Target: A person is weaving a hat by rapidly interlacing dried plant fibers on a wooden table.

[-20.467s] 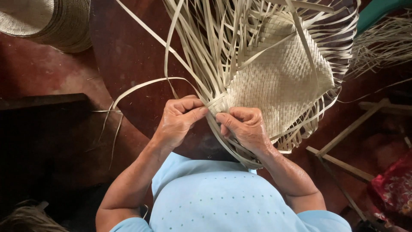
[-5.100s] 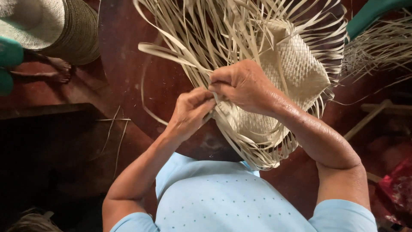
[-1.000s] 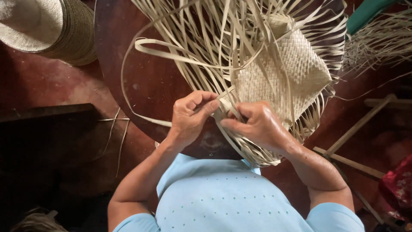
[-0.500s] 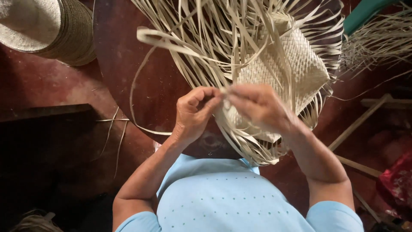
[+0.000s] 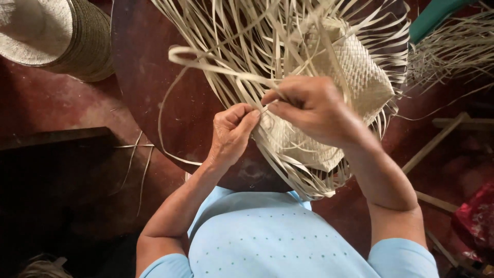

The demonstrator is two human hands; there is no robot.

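Observation:
A half-woven piece of pale straw (image 5: 355, 72) lies on a round dark-brown table (image 5: 149, 87), with many loose strips fanning out around it. My right hand (image 5: 309, 105) is raised over the weave and pinches one long straw strip (image 5: 216, 67), which loops out to the left. My left hand (image 5: 234, 128) presses its fingers on the near edge of the weave, just left of my right hand. The woven part under my right hand is hidden.
A stack of woven straw hats (image 5: 56, 36) stands at the top left. A bundle of loose straw (image 5: 453, 51) lies at the top right beside a green object (image 5: 432, 15). Wooden sticks (image 5: 437, 139) and a red bag (image 5: 476, 216) lie on the floor at right.
My right hand has lifted up and away from the weave's edge, pulling a long strip that now loops out to the left. My left hand stays on the edge.

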